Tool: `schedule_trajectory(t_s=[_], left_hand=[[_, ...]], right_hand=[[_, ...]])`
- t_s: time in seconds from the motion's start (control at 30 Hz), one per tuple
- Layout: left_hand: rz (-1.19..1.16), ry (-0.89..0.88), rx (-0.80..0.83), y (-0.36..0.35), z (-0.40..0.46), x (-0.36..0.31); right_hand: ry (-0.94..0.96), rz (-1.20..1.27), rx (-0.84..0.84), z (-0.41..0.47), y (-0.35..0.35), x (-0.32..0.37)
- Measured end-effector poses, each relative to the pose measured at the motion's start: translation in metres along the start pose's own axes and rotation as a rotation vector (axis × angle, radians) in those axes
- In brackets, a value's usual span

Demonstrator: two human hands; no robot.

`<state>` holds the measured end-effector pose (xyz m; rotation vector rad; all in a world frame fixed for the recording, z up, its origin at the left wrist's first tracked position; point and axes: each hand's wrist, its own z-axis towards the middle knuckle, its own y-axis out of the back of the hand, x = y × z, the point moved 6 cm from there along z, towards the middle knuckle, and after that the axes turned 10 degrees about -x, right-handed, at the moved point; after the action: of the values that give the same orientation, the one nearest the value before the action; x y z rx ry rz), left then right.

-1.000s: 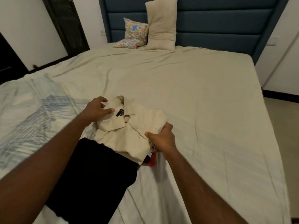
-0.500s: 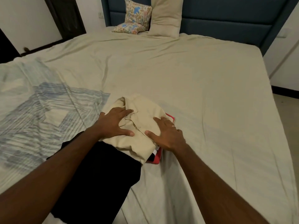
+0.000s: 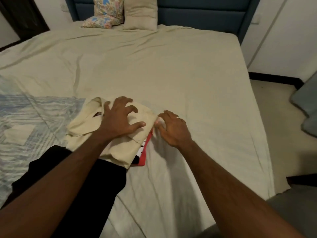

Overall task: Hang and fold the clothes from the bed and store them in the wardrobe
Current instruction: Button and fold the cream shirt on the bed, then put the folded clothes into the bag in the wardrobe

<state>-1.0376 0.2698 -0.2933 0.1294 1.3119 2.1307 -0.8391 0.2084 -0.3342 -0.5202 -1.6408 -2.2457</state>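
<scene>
A folded cream shirt [image 3: 120, 148] lies on the bed [image 3: 188, 74], on top of a red garment [image 3: 143, 152] whose edge peeks out on its right. A black garment [image 3: 72, 182] lies flat below and partly under the shirt. My left hand [image 3: 120, 119] presses down on the shirt with its fingers spread. My right hand [image 3: 173, 127] rests on the sheet just right of the pile, fingers spread, its fingertips touching the shirt's right edge.
A blue-and-white patterned cloth [image 3: 25, 121] covers the bed's left side. Two floral cushions [image 3: 106, 12] and a beige pillow [image 3: 140, 12] lean on the blue headboard [image 3: 197, 16]. White wardrobe doors [image 3: 288, 40] stand at the right, a grey object [image 3: 307, 103] beside them.
My left hand slid up and right across the shirt. My right hand came off the shirt onto the sheet beside it. The camera tipped further down.
</scene>
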Motion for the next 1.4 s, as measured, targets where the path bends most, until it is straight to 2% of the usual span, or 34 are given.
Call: schedule_trajectory(t_s=[0.07,0.23,0.5,0.67,0.77,1.0,1.2,1.4], left_hand=[[-0.112,-0.031,0.021,-0.026,0.013,-0.039],[-0.411,0.038,0.226,-0.098,0.040,-0.152],[-0.601,-0.036,0.397,-0.190,0.077,-0.380],[-0.732,-0.020,0.461,-0.234,0.108,-0.502],[-0.754,0.055,0.463,-0.250,0.129,-0.544],[-0.698,0.184,0.516,-0.223,0.166,-0.576],[-0.689,0.305,0.473,-0.143,0.224,-0.570],[-0.691,0.442,0.403,-0.083,0.253,-0.554]], right_hand=[[-0.018,-0.064,-0.054,-0.006,0.022,-0.031],[-0.154,-0.209,-0.114,-0.037,0.090,-0.126],[-0.559,-0.201,-0.236,-0.117,0.205,-0.303],[-0.668,-0.172,-0.269,-0.132,0.254,-0.408],[-0.716,-0.128,-0.255,-0.128,0.274,-0.448],[-0.737,-0.091,-0.103,-0.100,0.341,-0.449],[-0.635,-0.080,-0.030,-0.028,0.428,-0.387],[-0.556,-0.029,0.043,0.015,0.467,-0.333]])
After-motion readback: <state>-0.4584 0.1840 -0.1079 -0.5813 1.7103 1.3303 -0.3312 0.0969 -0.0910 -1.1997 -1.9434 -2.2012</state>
